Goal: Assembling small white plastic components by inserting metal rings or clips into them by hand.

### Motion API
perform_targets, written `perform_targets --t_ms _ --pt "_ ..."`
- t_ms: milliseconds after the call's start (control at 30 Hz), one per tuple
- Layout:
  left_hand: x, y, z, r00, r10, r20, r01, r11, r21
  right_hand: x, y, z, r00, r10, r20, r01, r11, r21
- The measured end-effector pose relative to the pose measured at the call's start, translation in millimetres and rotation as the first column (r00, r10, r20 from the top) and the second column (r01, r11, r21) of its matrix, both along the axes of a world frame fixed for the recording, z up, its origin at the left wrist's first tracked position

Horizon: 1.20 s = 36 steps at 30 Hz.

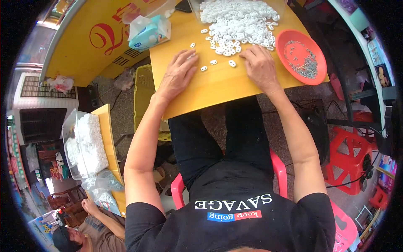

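Note:
Small white oval plastic pieces with two holes form a large pile (pixel 239 25) at the far side of the yellow table (pixel 210 92). My left hand (pixel 179 73) rests on the tabletop at the left, fingers stretched forward, with a white piece showing at its fingertips. My right hand (pixel 259 66) lies at the pile's near right edge, its fingers slightly bent and apart, fingertips close to the pieces. Between the hands lie a few loose pieces, one (pixel 232 63) nearest my right hand. What is under either palm is hidden.
A red bowl (pixel 283 61) of small metal parts stands right of my right hand. A tissue pack (pixel 149 33) sits at the table's left edge. Further left, a clear bin (pixel 71 145) of white pieces stands near another person (pixel 98 229). Red stools (pixel 346 155) are at the right.

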<state>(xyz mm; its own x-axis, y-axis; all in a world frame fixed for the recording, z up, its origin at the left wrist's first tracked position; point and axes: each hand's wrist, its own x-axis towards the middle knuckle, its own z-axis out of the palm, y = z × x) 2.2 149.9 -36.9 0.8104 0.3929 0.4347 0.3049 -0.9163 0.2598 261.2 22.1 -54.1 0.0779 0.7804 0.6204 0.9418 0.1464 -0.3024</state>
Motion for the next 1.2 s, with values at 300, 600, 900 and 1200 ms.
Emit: perform_targets --t_ms 300,600,900,1200 --pt "8.6 12.5 -1.4 0.989 0.143 0.036 -0.138 0.984 -0.112 1.8 -1.1 0.9 1.0 -0.006 0.01 0.007 1.0 -0.013" --pt "36.9 11.2 -7.0 0.989 0.097 -0.114 -0.074 0.979 0.188 -0.2 -1.0 1.1 1.0 -0.018 0.003 0.018 1.0 -0.024" --pt "73.2 -8.9 8.6 0.994 0.047 0.096 -0.054 0.996 0.066 -0.5 0.5 0.4 1.0 0.002 -0.001 -0.002 1.0 0.03" --pt "79.5 -11.9 6.4 0.999 0.049 0.009 -0.048 0.999 -0.013 1.6 1.7 -3.9 0.999 -0.021 0.028 0.021 1.0 0.002"
